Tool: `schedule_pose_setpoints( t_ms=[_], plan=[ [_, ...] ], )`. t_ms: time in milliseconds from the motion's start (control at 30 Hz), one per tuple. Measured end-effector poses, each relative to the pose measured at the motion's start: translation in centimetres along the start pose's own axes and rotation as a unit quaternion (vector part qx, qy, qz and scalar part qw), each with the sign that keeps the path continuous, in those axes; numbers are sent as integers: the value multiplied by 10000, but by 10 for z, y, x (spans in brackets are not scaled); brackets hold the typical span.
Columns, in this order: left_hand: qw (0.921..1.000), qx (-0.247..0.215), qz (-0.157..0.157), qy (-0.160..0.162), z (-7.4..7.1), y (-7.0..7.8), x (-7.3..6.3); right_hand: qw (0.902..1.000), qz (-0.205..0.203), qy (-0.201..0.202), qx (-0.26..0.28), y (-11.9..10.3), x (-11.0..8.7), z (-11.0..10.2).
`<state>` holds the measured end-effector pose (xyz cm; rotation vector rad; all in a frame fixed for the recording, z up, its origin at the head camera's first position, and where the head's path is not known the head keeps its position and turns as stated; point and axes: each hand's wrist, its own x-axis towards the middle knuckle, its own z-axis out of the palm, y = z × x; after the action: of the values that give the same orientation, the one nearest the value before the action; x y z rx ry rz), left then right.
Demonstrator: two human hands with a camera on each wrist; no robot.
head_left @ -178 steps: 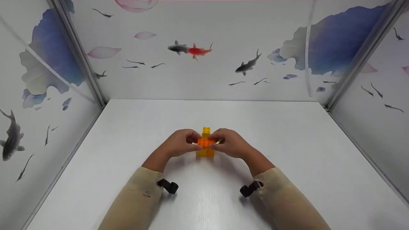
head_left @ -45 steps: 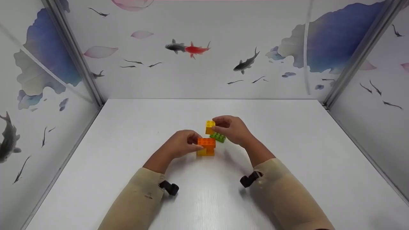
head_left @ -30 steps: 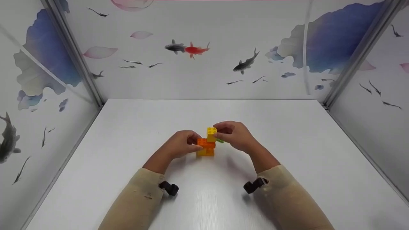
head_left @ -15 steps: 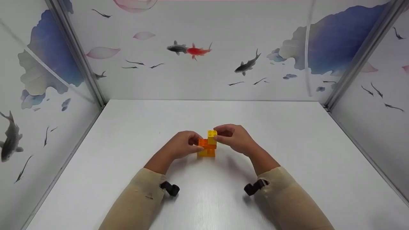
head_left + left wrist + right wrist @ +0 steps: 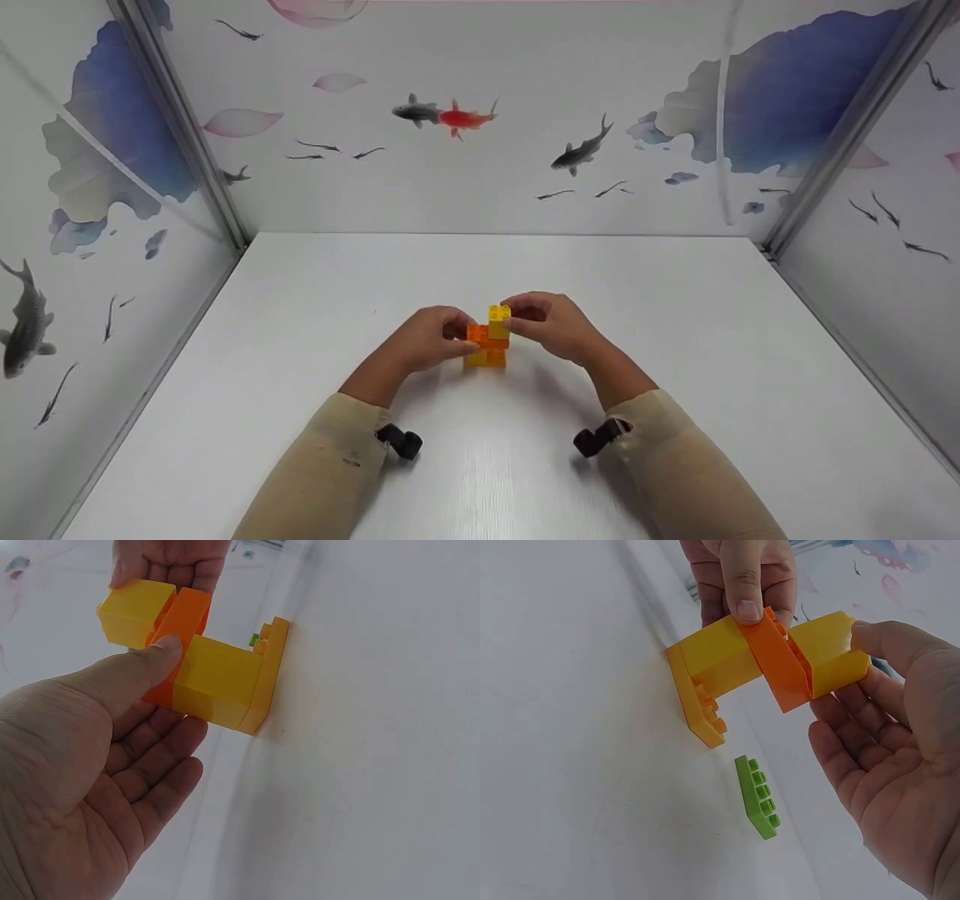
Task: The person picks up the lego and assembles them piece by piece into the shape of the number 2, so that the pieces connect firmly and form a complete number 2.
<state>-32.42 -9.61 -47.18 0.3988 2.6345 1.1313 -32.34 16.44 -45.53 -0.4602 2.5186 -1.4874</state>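
Note:
A small stack of toy building bricks stands mid-table. Its base is a thin light-orange brick [image 5: 684,694], topped at one end by a yellow block [image 5: 217,675]. Across that lies an orange brick [image 5: 477,334], overhanging to the right. My left hand [image 5: 431,337] pinches the orange brick between thumb and fingers. My right hand [image 5: 551,324] grips a second yellow block [image 5: 499,322] at the orange brick's right end. In the right wrist view, studs show along the seam between them; whether it is fully seated I cannot tell.
A flat green brick [image 5: 756,799] lies on the white table [image 5: 480,465] near the stack, hidden in the head view. Printed panels [image 5: 480,187] wall in the back and both sides. A black camera mount [image 5: 405,442] juts from each sleeve.
The right hand picked up the yellow block behind the stack and brought it down onto the orange brick's right end. The left hand kept its hold. Over the last half second little moved.

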Motion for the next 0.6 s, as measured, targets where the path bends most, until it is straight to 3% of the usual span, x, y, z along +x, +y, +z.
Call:
schedule_pose_setpoints(
  t_ms=[600],
  plan=[
    [9999, 70, 133, 9, -1, -1, 0, 9999, -4, -89, -114, -1, 0, -1]
  ],
)
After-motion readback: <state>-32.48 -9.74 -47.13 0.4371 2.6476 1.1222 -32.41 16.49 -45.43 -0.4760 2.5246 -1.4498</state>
